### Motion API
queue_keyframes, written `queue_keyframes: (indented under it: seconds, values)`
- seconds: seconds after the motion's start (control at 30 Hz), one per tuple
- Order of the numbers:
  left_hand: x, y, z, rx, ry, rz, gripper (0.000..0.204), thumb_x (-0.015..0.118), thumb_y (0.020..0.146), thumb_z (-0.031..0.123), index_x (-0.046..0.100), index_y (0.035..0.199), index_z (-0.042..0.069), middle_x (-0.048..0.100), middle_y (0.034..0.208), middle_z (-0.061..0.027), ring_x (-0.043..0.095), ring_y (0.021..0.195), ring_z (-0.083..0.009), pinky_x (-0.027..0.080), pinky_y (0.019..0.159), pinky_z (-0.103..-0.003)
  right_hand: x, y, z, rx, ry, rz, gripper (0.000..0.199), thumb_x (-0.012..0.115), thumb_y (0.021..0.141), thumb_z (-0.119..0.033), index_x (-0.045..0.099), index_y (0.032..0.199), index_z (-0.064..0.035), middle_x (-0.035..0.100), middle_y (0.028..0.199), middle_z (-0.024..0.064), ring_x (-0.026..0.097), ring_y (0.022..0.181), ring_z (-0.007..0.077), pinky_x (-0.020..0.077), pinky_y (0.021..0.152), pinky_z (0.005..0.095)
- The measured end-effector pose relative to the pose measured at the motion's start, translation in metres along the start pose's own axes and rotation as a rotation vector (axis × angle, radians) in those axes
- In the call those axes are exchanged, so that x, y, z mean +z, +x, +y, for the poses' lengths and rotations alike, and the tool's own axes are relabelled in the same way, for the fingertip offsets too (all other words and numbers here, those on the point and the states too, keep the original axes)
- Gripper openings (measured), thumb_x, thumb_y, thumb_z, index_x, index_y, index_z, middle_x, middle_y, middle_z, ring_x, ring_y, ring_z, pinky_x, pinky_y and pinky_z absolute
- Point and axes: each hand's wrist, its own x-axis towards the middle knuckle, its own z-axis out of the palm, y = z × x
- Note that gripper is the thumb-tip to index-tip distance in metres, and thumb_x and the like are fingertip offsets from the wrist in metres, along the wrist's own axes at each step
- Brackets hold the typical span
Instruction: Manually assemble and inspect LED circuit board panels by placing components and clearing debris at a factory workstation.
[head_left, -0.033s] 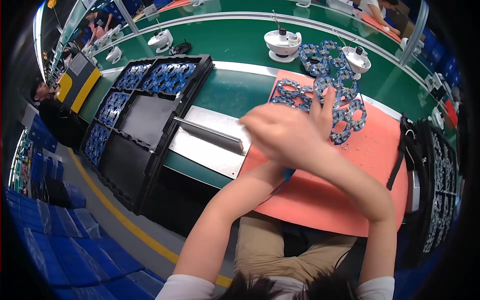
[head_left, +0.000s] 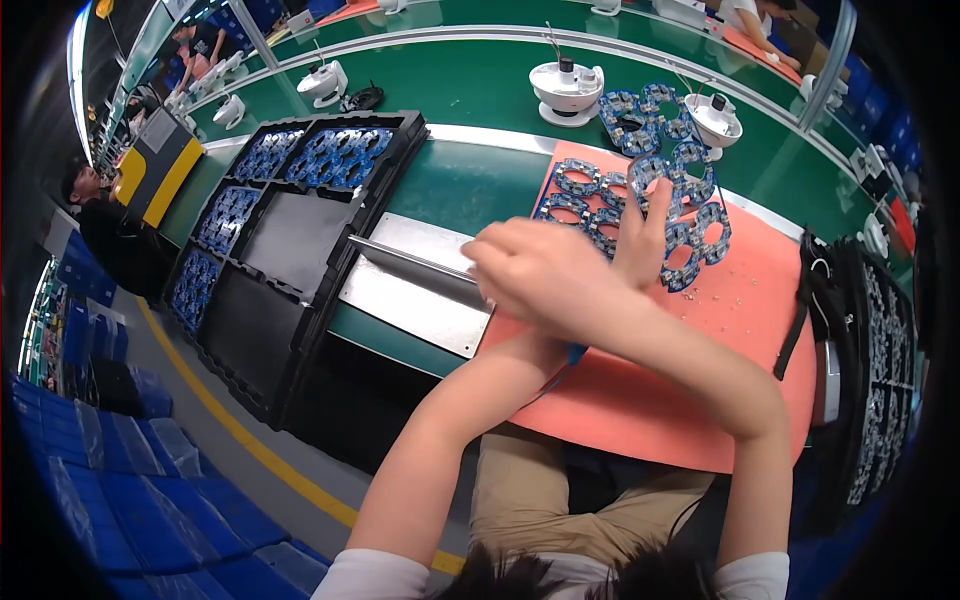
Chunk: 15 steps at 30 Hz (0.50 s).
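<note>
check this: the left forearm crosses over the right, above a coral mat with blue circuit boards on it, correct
The order is reversed: the head view shows the right forearm crossing over the left forearm, above the coral mat with blue circuit boards on it.

Blue circuit board [head_left: 696,196]: ringed with round holes, raised at a tilt over orange mat [head_left: 660,400]. Second board [head_left: 588,196]: same pattern, lies just left, partly hidden.

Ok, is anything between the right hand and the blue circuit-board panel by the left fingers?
Yes, in this view: the left hand stands between the right hand and the panel, its fingers overlapping it. Depth is hard to judge.
</note>
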Motion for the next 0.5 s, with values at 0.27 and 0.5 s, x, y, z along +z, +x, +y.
queue_keyframes:
  seconds: [0.27, 0.5]
  values:
    - [-0.017, 0.000, -0.027, 0.177, 0.220, -0.090, 0.036, 0.046, 0.096, 0.025, 0.048, 0.119, -0.003, 0.051, 0.118, -0.0175, 0.047, 0.110, -0.0296, 0.033, 0.098, -0.037, 0.024, -0.013, 0.002, 0.078, -0.014, -0.181, 0.007, 0.058, 0.069, -0.006, 0.058, 0.074, -0.0012, 0.062, 0.076, 0.0132, 0.065, 0.070, 0.0293, 0.0523, 0.058, 0.0371]
    - [-0.004, 0.002, -0.033, 0.266, 0.186, -0.026, 0.037, 0.056, 0.088, 0.005, 0.042, 0.121, 0.000, 0.054, 0.117, -0.0133, 0.055, 0.104, -0.0220, 0.042, 0.092, -0.032, -0.040, -0.043, 0.008, 0.092, 0.090, 0.213, 0.011, 0.065, 0.073, -0.007, 0.057, 0.079, -0.0029, 0.059, 0.071, 0.0088, 0.061, 0.068, 0.0258, 0.0515, 0.058, 0.0349]
